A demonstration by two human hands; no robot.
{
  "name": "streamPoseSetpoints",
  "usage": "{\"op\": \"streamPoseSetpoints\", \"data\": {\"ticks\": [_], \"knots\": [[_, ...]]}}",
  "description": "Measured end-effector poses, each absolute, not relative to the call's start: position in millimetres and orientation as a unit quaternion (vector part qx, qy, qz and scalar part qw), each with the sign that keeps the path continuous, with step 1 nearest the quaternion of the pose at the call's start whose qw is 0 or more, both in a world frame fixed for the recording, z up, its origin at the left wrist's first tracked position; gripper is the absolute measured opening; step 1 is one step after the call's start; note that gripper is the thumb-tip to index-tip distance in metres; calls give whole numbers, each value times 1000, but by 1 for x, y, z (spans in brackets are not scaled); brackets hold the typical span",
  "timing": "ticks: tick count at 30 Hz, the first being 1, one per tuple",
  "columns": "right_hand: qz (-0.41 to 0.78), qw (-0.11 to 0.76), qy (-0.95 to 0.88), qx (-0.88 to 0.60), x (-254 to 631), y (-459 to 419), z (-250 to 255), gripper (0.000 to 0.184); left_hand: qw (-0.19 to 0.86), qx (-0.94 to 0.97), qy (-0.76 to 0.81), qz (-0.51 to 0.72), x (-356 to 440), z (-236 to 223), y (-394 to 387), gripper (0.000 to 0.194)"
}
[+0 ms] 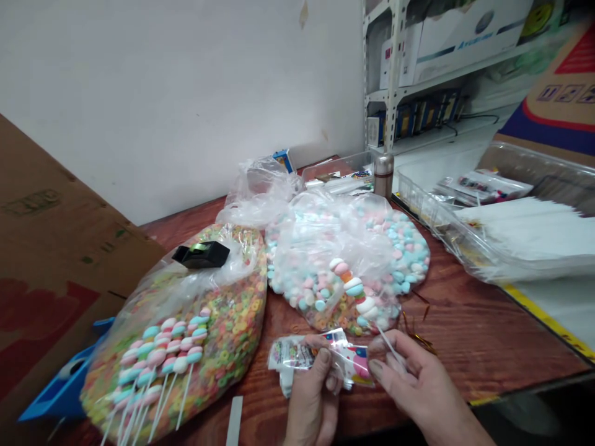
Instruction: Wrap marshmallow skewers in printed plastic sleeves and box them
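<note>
My left hand (318, 387) is closed, thumb on top, on a small clear printed plastic bag (356, 362) above the table's front part. My right hand (413, 381) pinches the white stick of a marshmallow skewer (354, 290), which tilts up and to the left. The fingertips of that hand are also at the bag's right end; whether they grip it I cannot tell. Beneath my left hand lies a stack of similar printed bags (290, 356). More marshmallow skewers (170, 344) rest in a pile on a big bag of coloured cereal rings (232, 316).
A black tape dispenser (202, 254) sits on the cereal bag. Behind my hands is a large bag of marshmallows (409, 248). A metal flask (383, 176), a clear tray of white sticks (469, 260), brown cardboard (69, 217) and a blue dispenser (65, 390) stand around the table.
</note>
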State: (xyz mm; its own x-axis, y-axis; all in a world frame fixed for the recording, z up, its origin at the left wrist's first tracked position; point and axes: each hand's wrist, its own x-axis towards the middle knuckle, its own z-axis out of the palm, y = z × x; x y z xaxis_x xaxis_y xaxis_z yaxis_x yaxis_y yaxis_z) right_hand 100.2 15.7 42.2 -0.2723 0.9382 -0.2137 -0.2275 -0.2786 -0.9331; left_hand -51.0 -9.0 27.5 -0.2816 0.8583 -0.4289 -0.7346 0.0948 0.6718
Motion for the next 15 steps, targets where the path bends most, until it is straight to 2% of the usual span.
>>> {"op": "streamPoseSetpoints", "data": {"ticks": [7,13,15], "knots": [[696,462,-370,-407,91,14,40,32,590,78,450,665,-51,20,-9,33],[718,430,-369,-403,93,15,33,33,573,143,494,638,-45,28,-9,43],[708,420,-384,-418,97,16,31,36,578,170,516,609,-45,29,-7,40]]}}
